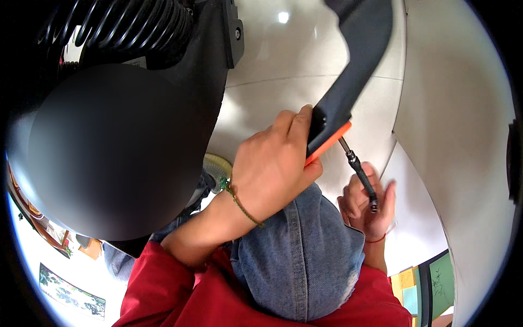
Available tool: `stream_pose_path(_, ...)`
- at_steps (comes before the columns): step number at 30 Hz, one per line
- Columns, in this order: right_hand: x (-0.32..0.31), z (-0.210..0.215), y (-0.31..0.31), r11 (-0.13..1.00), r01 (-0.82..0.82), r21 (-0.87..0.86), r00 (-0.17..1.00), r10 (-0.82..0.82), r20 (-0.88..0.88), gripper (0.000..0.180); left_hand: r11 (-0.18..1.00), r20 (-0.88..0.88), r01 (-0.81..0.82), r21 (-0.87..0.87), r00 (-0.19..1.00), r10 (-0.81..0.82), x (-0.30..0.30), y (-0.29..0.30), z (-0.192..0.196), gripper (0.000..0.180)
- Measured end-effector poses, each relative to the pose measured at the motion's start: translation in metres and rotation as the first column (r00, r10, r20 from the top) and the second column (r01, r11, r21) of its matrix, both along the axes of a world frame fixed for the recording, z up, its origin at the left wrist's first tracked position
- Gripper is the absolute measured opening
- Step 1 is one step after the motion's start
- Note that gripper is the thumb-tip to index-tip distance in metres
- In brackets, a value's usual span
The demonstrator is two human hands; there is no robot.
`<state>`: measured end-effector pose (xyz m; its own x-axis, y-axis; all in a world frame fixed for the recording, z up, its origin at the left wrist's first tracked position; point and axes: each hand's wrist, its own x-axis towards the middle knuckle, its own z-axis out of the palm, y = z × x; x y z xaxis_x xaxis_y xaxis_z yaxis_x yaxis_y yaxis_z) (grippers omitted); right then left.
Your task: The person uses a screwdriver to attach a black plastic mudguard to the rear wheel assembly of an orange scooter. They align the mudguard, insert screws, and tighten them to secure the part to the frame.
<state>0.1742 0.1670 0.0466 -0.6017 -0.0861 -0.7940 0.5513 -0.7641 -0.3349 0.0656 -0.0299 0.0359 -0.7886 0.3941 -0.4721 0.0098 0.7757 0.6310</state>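
- Head view: the left hand is closed around the edge of a long black plastic panel with an orange strip along its lower end, fingers curled over the top of it and the thumb under the orange edge, near the middle of the picture.
- The right hand is loosely open, fingers half spread; its fingertips hold the lower end of a thin black metal screwdriver shaft, though how firmly I cannot tell (the palm faces away from the camera).
- The panel's long axis runs from the top right of the picture down and left to the left hand, and its orange end points down at the person's knee.
- The shaft is one straight piece, tilted; its upper tip meets the orange end of the panel, and its lower end points down and right into the right hand.
- Counted: one panel, one shaft, two hands, one green cord bracelet on the left wrist and one red cord on the right.
- Below the hands lie a blue denim knee and red sleeves; behind them is a glossy pale tiled floor.
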Motion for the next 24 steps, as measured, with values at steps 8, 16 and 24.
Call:
stream_pose_path(8,0.009,-0.004,0.021,0.317,-0.222,0.922,0.678,0.729,-0.087,0.062,0.999,0.280,-0.029,0.015,0.960,0.024,0.008,-0.002,-0.008,0.052)
stream_pose_path(16,-0.001,0.013,0.007,0.949,-0.160,0.273,0.985,0.134,0.111,0.084,0.994,0.000,-0.052,0.100,0.999,0.052,0.010,-0.002,-0.014,0.052)
stream_pose_path(24,0.007,0.017,0.027,0.550,-0.150,0.822,0.826,0.527,-0.201,0.046,0.952,0.587,-0.244,0.185,0.804,0.092,0.001,-0.006,-0.014,0.036)
